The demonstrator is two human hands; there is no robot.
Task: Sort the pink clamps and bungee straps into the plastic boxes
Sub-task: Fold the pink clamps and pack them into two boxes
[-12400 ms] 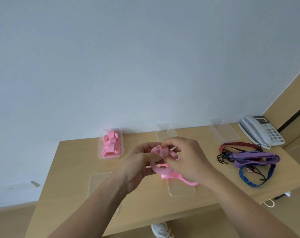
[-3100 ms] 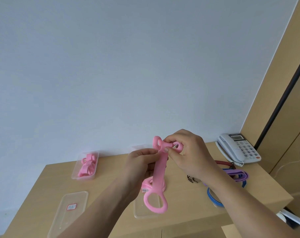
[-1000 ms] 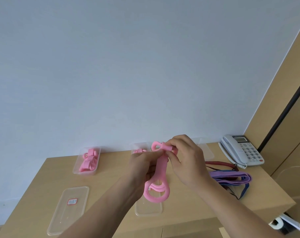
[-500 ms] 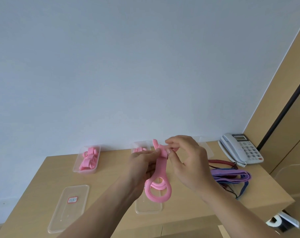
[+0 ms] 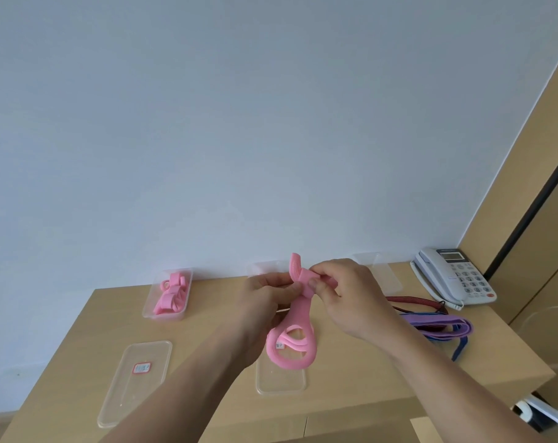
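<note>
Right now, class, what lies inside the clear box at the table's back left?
A pile of pink clamps fills the box; the lower ones are covered, so the count is unclear.

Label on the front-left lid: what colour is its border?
Red border on the label; the head view shows it best.

2 bare forearms, bare left hand [image 5: 266, 298], right hand [image 5: 354, 302].

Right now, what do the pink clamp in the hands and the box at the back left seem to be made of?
The pink clamp looks like soft, matte rubber or silicone: its top end is bent over. The box seems clear thin plastic: pink pieces inside show through.
</note>
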